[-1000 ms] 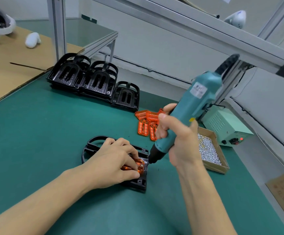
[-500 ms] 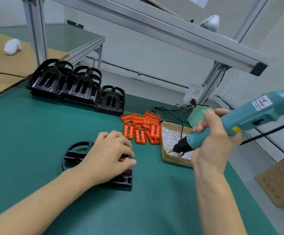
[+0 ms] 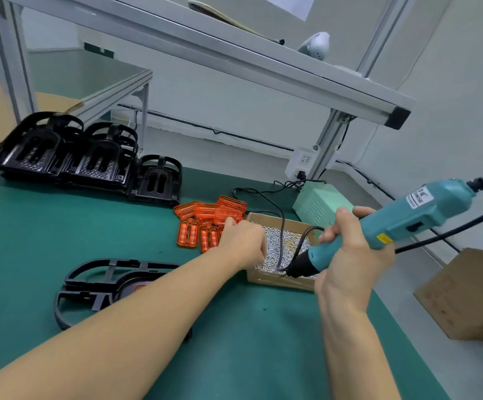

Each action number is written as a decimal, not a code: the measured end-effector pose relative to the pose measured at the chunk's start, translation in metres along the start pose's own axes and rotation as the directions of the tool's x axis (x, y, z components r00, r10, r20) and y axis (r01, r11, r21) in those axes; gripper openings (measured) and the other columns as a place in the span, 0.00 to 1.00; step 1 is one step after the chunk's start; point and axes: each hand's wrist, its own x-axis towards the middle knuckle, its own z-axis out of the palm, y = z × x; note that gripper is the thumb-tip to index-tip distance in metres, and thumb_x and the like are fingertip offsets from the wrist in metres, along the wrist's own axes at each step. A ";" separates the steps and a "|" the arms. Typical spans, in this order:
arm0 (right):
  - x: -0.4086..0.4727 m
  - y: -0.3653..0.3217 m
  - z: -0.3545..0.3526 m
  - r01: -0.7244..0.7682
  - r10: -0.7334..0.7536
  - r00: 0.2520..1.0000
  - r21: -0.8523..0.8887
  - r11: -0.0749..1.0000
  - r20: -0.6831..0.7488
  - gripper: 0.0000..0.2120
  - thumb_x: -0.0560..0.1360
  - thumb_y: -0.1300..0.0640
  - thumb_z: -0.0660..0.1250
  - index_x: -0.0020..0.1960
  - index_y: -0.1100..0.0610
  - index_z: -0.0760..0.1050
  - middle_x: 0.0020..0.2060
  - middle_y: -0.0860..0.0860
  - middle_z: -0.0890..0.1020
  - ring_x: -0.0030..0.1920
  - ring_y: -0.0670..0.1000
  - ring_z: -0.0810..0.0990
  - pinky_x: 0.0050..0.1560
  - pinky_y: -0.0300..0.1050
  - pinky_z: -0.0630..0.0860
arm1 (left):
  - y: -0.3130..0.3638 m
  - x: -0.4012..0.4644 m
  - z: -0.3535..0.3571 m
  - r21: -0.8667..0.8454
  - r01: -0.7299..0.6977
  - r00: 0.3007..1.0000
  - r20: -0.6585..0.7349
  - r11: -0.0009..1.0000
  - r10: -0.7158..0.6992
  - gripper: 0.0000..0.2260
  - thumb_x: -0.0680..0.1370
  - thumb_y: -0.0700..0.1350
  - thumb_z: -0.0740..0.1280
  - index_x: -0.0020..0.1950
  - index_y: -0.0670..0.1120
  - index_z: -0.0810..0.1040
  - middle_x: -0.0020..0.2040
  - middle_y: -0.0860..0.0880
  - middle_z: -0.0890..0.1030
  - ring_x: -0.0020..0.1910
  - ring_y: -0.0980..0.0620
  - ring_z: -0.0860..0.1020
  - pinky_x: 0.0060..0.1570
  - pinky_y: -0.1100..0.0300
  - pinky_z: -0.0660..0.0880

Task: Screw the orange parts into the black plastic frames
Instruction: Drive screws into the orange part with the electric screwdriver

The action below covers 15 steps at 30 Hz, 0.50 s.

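Since half a second ago the left hand (image 3: pixel 241 241) has left the black frame (image 3: pixel 104 287) near the table's (image 3: pixel 47 232) front edge and reached across to the left rim of the screw box (image 3: pixel 280 280); the frame now lies uncovered save where the left forearm crosses its right part, a reddish-orange piece showing dimly in its middle. At the table's back left corner sit the stacked black frames (image 3: pixel 61 157), overlapping one another, the smallest stack nearest the centre. Just right of them, toward the middle of the table, lies the heap of orange parts (image 3: pixel 205 220), touching the box's left side. The left hand's fingers are curled at the edge between that heap and the screws, but whether they pinch anything cannot be told from here. The cardboard box holds a bed of small silver screws (image 3: pixel 278 246). Over its front right part the right hand (image 3: pixel 347 255) is wrapped firmly round the teal electric screwdriver (image 3: pixel 407 223), whose dark tip points down and left onto the screws. Behind the box stands a pale green power unit (image 3: pixel 315 200) near the table's back right edge. A brown carton (image 3: pixel 465 293) stands beyond the right edge.
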 end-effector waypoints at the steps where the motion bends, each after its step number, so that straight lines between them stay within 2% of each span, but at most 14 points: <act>1: 0.001 0.000 -0.002 -0.002 0.002 1.000 0.000 1.000 -0.002 0.07 0.68 0.61 0.68 0.41 0.56 0.70 0.22 0.48 0.71 0.24 0.50 0.70 0.32 0.42 0.70 | 0.002 0.003 0.001 0.050 0.008 1.000 0.028 0.999 -0.010 0.04 0.74 0.45 0.71 0.48 0.50 0.84 0.49 0.52 0.82 0.56 0.49 0.71 0.61 0.50 0.59; 6: 0.006 0.002 -0.007 -0.018 0.018 1.000 0.014 1.000 -0.019 0.07 0.68 0.62 0.69 0.41 0.56 0.70 0.26 0.50 0.70 0.24 0.50 0.70 0.30 0.39 0.70 | 0.009 0.018 0.002 0.251 -0.051 0.993 0.116 0.967 0.022 0.07 0.73 0.47 0.72 0.50 0.50 0.81 0.52 0.50 0.81 0.58 0.49 0.70 0.62 0.48 0.57; 9: 0.006 0.004 -0.009 -0.031 0.031 0.999 0.021 0.999 -0.016 0.07 0.68 0.61 0.69 0.40 0.55 0.70 0.26 0.51 0.70 0.24 0.50 0.70 0.30 0.39 0.70 | 0.012 0.019 0.007 0.267 -0.091 0.993 0.100 0.959 0.066 0.04 0.74 0.43 0.69 0.48 0.49 0.81 0.48 0.51 0.82 0.54 0.48 0.75 0.60 0.49 0.57; 11: 0.006 0.006 -0.009 -0.041 0.041 0.999 0.027 0.999 -0.014 0.07 0.68 0.61 0.69 0.39 0.54 0.70 0.26 0.52 0.69 0.24 0.50 0.70 0.31 0.40 0.69 | 0.012 0.018 0.009 0.241 -0.103 0.990 0.114 0.965 0.077 0.06 0.74 0.40 0.68 0.47 0.48 0.82 0.47 0.52 0.83 0.51 0.49 0.76 0.59 0.49 0.57; 15: 0.004 0.008 -0.009 -0.046 0.046 0.999 0.029 0.999 -0.010 0.07 0.68 0.62 0.69 0.39 0.55 0.70 0.26 0.51 0.69 0.24 0.50 0.70 0.31 0.41 0.69 | 0.012 0.017 0.009 0.243 -0.115 0.988 0.126 0.963 0.086 0.06 0.74 0.39 0.66 0.46 0.47 0.82 0.44 0.52 0.82 0.47 0.49 0.77 0.59 0.48 0.56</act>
